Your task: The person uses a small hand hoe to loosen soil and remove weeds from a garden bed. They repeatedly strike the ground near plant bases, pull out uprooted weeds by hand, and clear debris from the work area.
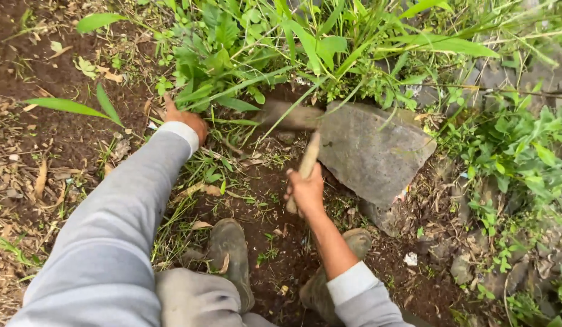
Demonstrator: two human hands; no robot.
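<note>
My right hand (306,189) is closed around the pale wooden handle (309,155) of a small hoe. Its dark blade (288,115) is motion-blurred and lies at the base of the green plants, just left of a large flat grey stone (370,152). My left hand (185,119) reaches into a clump of leafy weeds (215,72) and grips their stems; the fingers are partly hidden by leaves. Both arms wear light grey sleeves. My two muddy boots (230,249) stand on the dark soil below the hands.
Dark bare soil (57,139) with dry leaves lies to the left. Dense grass and broad-leaved plants (329,42) fill the top. More grey stones (505,75) and low green weeds (523,157) line the right side.
</note>
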